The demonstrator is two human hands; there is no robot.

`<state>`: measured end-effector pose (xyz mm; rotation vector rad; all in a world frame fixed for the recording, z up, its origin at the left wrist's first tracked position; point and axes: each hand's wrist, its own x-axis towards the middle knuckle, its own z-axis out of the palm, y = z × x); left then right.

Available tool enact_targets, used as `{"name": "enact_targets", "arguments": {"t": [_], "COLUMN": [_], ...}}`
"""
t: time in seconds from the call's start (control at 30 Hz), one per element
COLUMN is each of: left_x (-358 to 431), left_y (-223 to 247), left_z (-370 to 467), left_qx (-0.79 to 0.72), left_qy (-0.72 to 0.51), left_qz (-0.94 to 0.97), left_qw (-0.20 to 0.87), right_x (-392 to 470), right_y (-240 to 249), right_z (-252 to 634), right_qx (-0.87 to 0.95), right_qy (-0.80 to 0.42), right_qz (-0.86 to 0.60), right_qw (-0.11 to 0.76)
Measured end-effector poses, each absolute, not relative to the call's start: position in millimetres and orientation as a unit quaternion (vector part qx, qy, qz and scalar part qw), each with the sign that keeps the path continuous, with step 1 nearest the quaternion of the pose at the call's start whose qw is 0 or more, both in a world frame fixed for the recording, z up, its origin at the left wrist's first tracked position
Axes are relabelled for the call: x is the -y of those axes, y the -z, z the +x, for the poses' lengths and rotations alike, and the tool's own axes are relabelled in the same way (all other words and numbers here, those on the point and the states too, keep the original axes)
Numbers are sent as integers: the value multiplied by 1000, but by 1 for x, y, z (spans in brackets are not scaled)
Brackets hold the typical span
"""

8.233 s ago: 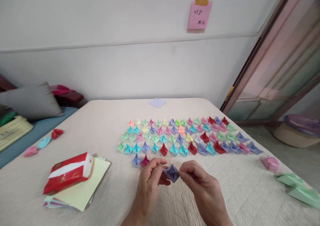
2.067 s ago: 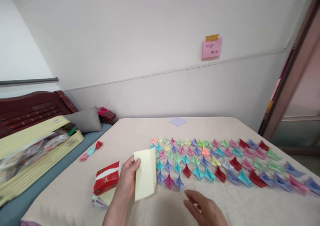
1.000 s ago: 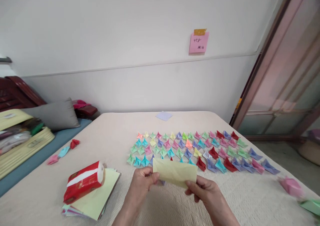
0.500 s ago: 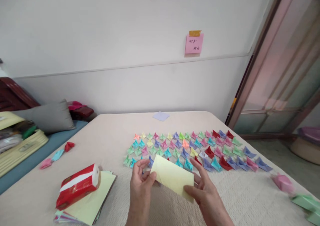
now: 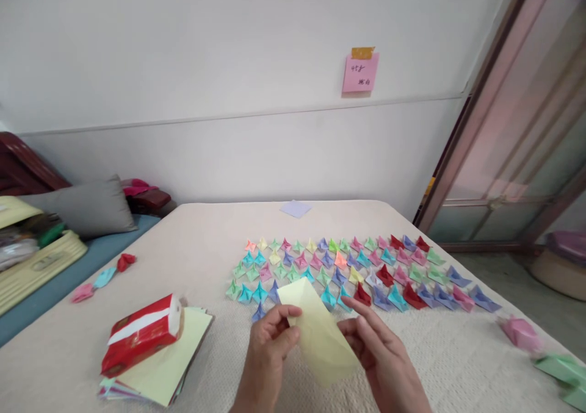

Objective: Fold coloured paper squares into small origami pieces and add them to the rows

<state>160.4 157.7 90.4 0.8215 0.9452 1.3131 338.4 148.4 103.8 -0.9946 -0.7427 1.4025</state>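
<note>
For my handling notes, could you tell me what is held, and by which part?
The left hand pinches the pale yellow paper by its left edge; the right hand is at its right edge, but whether it grips cannot be told.

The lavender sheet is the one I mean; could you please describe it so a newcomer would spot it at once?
Start at the white wall and drop to the pale bedlike surface below it. Near its far edge lies the lavender sheet. It is flat and alone, unlike the small folded paper shapes in rows nearer you.
</note>
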Motion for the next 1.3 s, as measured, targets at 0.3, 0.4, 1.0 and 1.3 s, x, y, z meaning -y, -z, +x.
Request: {"name": "enact_targets", "arguments": {"t": [0.3, 0.4, 1.0, 1.3], "left_x": [-155, -152, -152, -149], "left_y": [-92, -92, -91, -87], "left_z": [167, 174, 172, 181], "left_qx": [-354, -354, -358, -434], "left_qy": [-558, -593, -574, -594], "left_qz": [399, 406, 476, 436], "left_qw": [636, 599, 562, 519], "right_x": [-150, -155, -145, -146], "right_y": [-96, -86, -95, -99], "right_z": [339, 339, 338, 322], "right_qx": [404, 437, 525, 329], "right_qy": [-626, -561, -440, -584], "right_qz": [-380, -422, -428, -408], "right_qw": [548, 563, 590, 620]}}
